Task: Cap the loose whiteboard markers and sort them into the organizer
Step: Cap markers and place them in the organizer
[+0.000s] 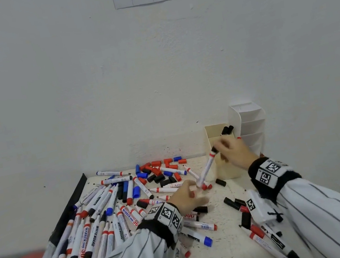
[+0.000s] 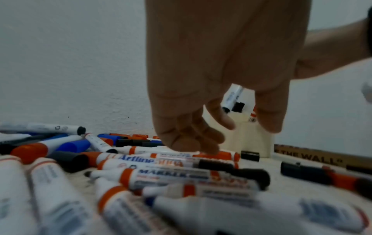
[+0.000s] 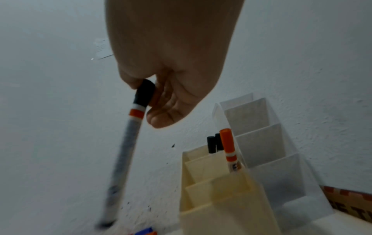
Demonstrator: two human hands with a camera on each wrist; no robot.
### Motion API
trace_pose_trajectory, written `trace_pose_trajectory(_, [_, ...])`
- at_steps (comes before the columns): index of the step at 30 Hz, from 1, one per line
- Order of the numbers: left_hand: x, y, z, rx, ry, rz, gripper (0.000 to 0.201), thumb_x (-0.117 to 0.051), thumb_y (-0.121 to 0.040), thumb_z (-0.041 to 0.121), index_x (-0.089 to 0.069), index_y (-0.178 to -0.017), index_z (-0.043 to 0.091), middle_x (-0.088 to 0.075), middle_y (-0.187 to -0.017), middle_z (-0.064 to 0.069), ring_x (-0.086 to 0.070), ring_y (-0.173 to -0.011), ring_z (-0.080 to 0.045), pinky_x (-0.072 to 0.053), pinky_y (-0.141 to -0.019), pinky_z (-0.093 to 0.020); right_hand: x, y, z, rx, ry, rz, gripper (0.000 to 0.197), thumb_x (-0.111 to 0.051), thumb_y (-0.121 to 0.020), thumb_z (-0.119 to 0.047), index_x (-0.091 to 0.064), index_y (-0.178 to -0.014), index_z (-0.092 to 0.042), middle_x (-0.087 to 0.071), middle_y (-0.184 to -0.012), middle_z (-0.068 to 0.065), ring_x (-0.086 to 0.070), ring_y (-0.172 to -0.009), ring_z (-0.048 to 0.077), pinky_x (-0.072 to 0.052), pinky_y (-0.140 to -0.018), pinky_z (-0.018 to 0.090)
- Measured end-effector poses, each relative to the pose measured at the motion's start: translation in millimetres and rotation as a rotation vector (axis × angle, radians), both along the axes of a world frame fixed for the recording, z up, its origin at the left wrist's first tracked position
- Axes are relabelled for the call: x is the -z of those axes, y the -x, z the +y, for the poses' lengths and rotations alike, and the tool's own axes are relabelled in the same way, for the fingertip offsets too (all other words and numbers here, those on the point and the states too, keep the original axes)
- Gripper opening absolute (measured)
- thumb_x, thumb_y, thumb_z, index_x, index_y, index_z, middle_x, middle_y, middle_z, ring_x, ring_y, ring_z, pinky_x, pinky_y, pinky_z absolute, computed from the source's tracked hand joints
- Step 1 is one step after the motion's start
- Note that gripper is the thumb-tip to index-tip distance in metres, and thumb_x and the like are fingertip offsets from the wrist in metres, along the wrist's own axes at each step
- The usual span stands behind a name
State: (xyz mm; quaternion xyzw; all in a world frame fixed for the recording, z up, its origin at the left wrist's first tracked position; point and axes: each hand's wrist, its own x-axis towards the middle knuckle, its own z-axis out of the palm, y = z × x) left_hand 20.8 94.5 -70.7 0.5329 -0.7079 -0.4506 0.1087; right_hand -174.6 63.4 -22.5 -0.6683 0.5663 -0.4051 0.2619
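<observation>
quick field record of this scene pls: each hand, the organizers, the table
right hand: pinches the black cap end of a marker, which hangs down
left hand: low over the marker pile, grip unclear
cream organizer: holds one red-capped marker and two black-capped markers
white organizer: no markers visible
table: strewn with markers and loose caps

Markers (image 1: 101, 210) left of organizer (image 1: 223, 156)
</observation>
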Motion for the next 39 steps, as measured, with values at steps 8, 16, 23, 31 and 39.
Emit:
trace_pose_trajectory(8, [11,-24,-9,0.137,0.1,-0.48,0.019,-0.061,-0.085,0.018,-0.07,-0.102,0.02,-0.067,-0.11,0.004,-0.061,-0.104,-0.014,-0.05,-0.089,-0.026,-23,26,-37,0.315,0.264,-0.061,0.025,-0.047,-0.096,-0.015,-0.054,-0.117,-0.004,-0.062,-0.095,0.008,-0.061,-0.077,0.017,-0.047,-0.061,0.022])
trace_pose_trajectory(16, [11,-32,-11,0.177,0.255,-0.66,0.019,-0.057,-0.087,0.021,-0.066,-0.103,0.024,-0.062,-0.113,0.001,-0.059,-0.105,-0.02,-0.048,-0.087,-0.032,-15,22,-65,0.343,0.249,0.16,0.027,-0.044,-0.095,-0.003,-0.054,-0.118,0.004,-0.048,-0.119,0.021,-0.049,-0.106,0.028,-0.029,-0.089,0.016])
trace_pose_trajectory(23, [14,-44,-15,0.206,0.235,-0.702,0.02,-0.06,-0.083,0.02,-0.065,-0.102,0.022,-0.063,-0.111,0.002,-0.058,-0.105,-0.019,-0.046,-0.087,-0.033,0,17,-81,0.384,0.189,0.333,0.015,-0.044,-0.092,0.0,-0.055,-0.102,0.0,-0.054,-0.102,0.018,-0.051,-0.088,0.027,-0.039,-0.073,0.03])
trace_pose_trajectory(31, [16,-45,-17,0.22,0.263,-0.723,0.017,-0.059,-0.085,0.02,-0.068,-0.099,0.025,-0.065,-0.109,0.004,-0.06,-0.102,-0.019,-0.05,-0.084,-0.033,6,9,-86,0.396,-0.118,0.635,0.035,-0.036,-0.09,-0.006,-0.06,-0.107,-0.024,-0.059,-0.115,0.005,-0.056,-0.101,0.029,-0.049,-0.084,0.039])
trace_pose_trajectory(39, [13,-43,-15,0.279,0.322,-0.776,0.02,-0.062,-0.084,0.023,-0.067,-0.103,0.025,-0.065,-0.111,0.003,-0.06,-0.105,-0.019,-0.044,-0.077,-0.032,4,3,-75,0.426,0.098,0.57,0.019,-0.044,-0.089,-0.011,-0.061,-0.096,-0.007,-0.057,-0.101,0.01,-0.053,-0.091,0.029,-0.046,-0.069,0.034])
